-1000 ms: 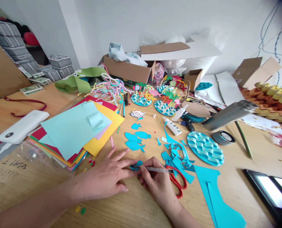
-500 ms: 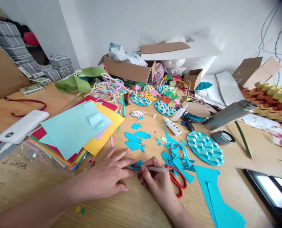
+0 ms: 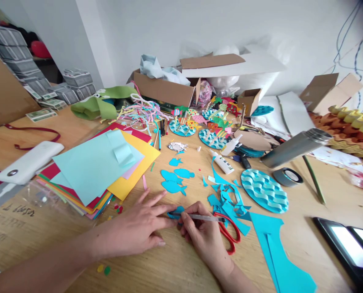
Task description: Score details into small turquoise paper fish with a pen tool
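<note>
My right hand (image 3: pixel 201 234) is closed round a pen (image 3: pixel 204 217), its tip down at a small blue paper cutout (image 3: pixel 177 211). Fingers spread, my left hand (image 3: pixel 141 226) lies flat on the table, fingertips against the cutout's left side. Both hands partly hide that piece. Just beyond it lie several blue paper fish (image 3: pixel 172 186). Red-handled scissors (image 3: pixel 230 236) rest right of my right hand, their blades hidden under blue paper scraps (image 3: pixel 230 201). A larger blue paper sheet (image 3: pixel 279 248) with a cut edge lies farther right.
Coloured paper sheets (image 3: pixel 86 167) are stacked at left, near a white power bank (image 3: pixel 30 162). Glue bottles (image 3: pixel 224 162), a wavy blue disc (image 3: pixel 264 191), a steel flask (image 3: pixel 297 146) and its lid (image 3: pixel 288 176) stand or lie at right. A dark-framed device (image 3: pixel 346 244) sits at lower right.
The pen's rear end has shifted very slightly to the right in my right hand. My left hand stays in place.
</note>
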The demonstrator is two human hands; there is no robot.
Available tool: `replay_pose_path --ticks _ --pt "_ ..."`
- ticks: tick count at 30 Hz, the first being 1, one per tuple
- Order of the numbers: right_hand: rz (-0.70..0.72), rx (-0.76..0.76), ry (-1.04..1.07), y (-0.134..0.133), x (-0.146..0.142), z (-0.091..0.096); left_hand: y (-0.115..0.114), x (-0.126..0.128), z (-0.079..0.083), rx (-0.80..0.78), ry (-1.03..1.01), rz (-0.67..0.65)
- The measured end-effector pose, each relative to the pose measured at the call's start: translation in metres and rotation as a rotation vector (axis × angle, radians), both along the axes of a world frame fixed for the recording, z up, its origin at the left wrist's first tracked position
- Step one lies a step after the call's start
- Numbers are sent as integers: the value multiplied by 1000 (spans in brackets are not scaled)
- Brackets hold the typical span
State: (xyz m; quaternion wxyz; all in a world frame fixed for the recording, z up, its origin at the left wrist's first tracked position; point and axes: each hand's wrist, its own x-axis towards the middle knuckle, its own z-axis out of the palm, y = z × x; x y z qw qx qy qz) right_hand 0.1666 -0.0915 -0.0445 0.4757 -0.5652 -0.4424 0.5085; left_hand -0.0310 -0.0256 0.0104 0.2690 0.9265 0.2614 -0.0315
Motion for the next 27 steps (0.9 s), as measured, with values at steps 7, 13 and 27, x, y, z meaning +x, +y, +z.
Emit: replay_pose_path --ticks 7,13,27 --pt "16 5 -9 1 -1 3 0 0 -1 1 4 -5" --pt "15 12 -15 1 -1 4 -1 0 -1 -1 -3 -1" --pt "16 1 -10 1 -1 3 0 -3 -6 13 -55 -8"
